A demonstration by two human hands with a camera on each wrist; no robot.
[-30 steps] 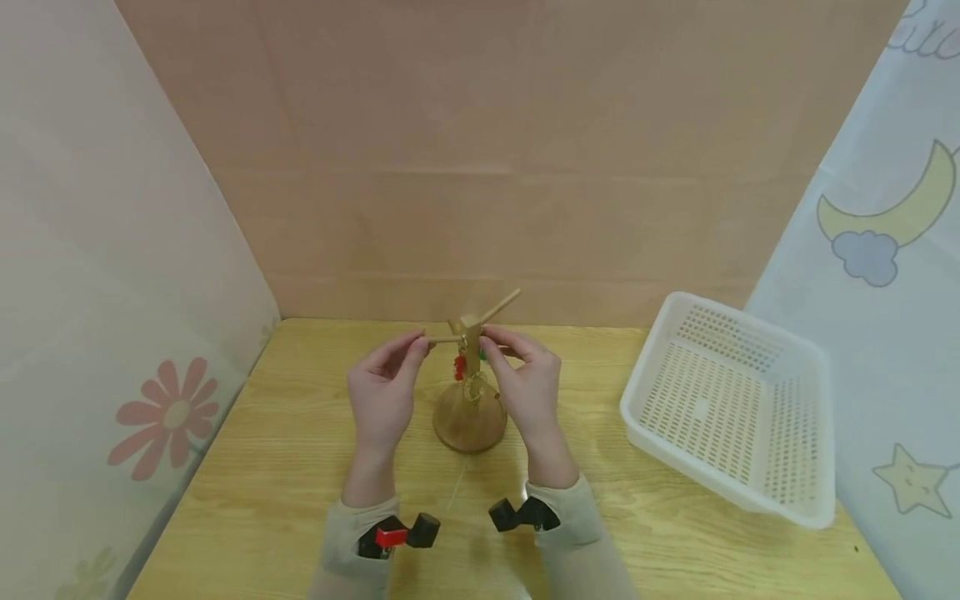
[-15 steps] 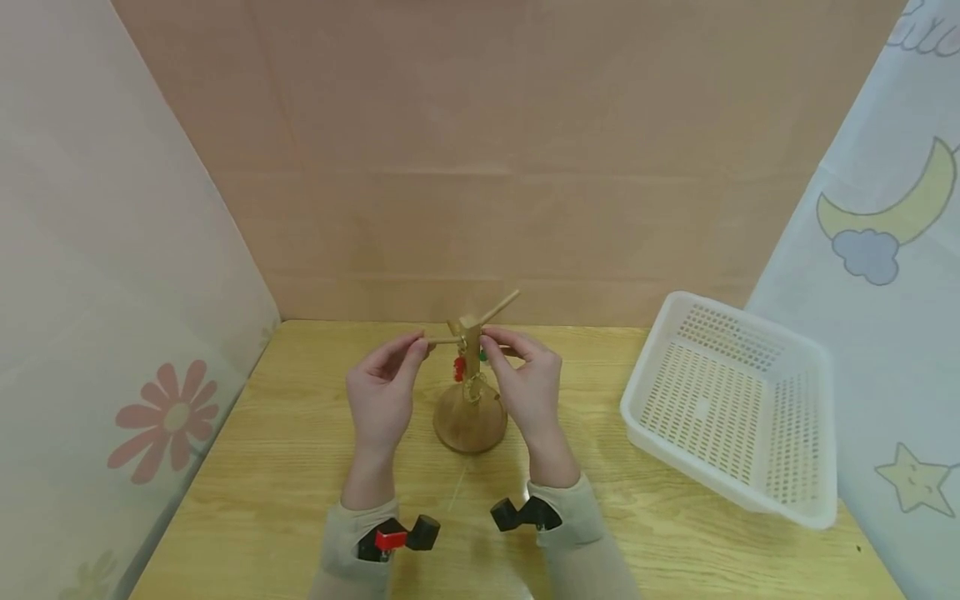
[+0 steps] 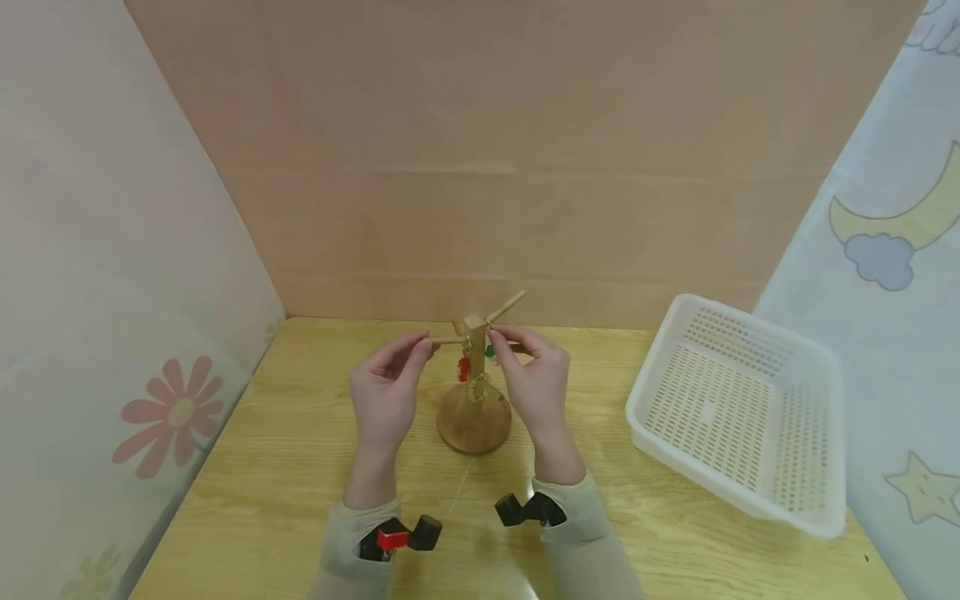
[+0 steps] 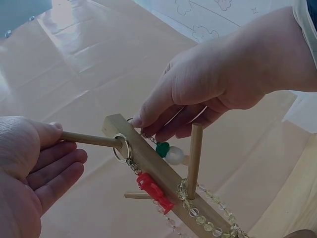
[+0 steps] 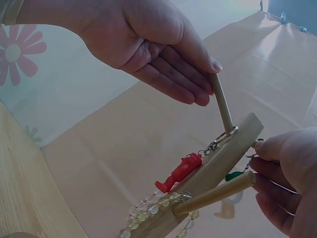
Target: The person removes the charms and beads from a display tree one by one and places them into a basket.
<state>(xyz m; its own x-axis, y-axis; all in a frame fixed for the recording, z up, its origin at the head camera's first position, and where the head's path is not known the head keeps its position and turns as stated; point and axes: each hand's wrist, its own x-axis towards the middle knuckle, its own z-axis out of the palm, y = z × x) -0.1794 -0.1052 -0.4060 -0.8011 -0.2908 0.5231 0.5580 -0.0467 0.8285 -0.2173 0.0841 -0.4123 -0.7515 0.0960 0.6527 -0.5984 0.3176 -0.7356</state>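
Observation:
A wooden peg stand (image 3: pixel 474 423) with a round base stands upright on the table between both hands. My left hand (image 3: pixel 384 392) pinches the free end of a peg (image 4: pixel 91 139). On that peg, close to the post, a metal ring carries a red figure keychain (image 4: pixel 154 192). My right hand (image 3: pixel 540 383) pinches the ring of another keychain (image 4: pixel 173 155), with green and white parts, at the other side of the post. Its fingers partly hide that ring, so I cannot tell whether it is around a peg. A clear-and-yellow beaded bracelet (image 4: pixel 203 220) hangs on a lower peg.
A white perforated plastic basket (image 3: pixel 637 417) stands at the right of the wooden table (image 3: pixel 277 467). A brown backdrop (image 3: pixel 480 167) rises behind the table, with patterned cloth (image 3: pixel 67 208) at the sides. Another upper peg (image 3: pixel 507 306) points to the back right.
The head view has shifted slightly. My right fingertips sit a touch further from the post, with the green keychain still in them. My left hand keeps its hold on the peg.

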